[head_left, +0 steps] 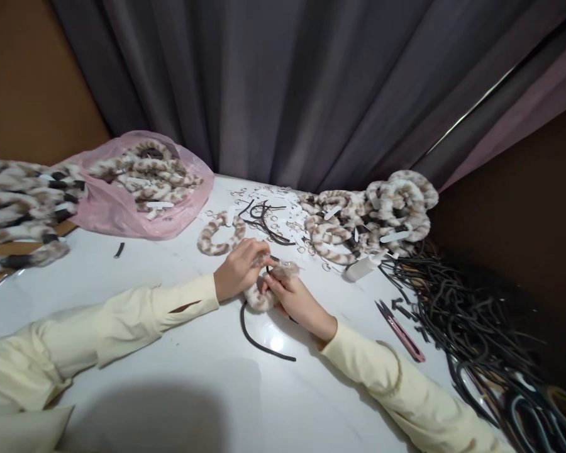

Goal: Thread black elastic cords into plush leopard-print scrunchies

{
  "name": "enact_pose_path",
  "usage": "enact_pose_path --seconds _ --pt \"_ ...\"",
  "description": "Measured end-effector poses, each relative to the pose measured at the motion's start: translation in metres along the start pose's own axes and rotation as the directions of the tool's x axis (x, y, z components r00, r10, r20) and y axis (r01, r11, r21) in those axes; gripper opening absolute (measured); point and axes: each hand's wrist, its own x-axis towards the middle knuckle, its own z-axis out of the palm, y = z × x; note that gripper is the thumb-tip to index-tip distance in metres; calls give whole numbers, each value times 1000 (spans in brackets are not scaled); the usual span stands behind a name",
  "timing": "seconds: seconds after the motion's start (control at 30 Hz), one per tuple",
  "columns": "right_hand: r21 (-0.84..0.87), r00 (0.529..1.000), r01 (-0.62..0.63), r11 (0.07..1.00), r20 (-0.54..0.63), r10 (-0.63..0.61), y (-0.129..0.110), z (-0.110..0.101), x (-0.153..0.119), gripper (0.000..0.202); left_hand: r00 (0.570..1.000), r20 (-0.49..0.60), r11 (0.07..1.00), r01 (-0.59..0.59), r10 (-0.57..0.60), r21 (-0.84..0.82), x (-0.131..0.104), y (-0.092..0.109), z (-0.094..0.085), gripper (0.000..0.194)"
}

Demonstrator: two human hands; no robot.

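Over the middle of the white table, both hands are on a furry white-and-brown tube [260, 300] bent into a curve. My left hand [240, 270] has its fingers pinched at the tube's far end, where a bit of black cord shows. My right hand [302, 301] is closed round the other side of the tube, thumb on top. The fingers hide much of the join between them. A length of black cord [259, 346] curves on the table just below the hands. Beyond my left hand lies a furry ring [221, 234] with a white tag.
A pink plastic bag [179, 220] of furry rings stands back left, beside more furry tubes [9, 201]. Metal rings, white tags and furry rings [400, 201] lie at the back. On the right are a white bottle [362, 267], pink thread snips [403, 336] and heaped black cords [471, 314].
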Motion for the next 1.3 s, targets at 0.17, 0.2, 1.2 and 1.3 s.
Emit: enact_pose_path --seconds 0.17,0.2,1.2,1.3 --pt "-556 969 107 824 -125 -211 2 4 -8 23 994 74 997 79 -81 21 4 -2 1 12" --pt "-671 963 108 734 -113 -245 1 4 -10 20 989 119 996 85 -88 29 4 -2 1 12" --pt "-388 991 128 913 6 -137 6 -41 21 24 675 545 695 686 -498 -214 6 22 -1 19" --pt "-349 992 126 929 46 -118 8 -42 22 23 648 602 642 716 -467 -273 7 25 -3 19"
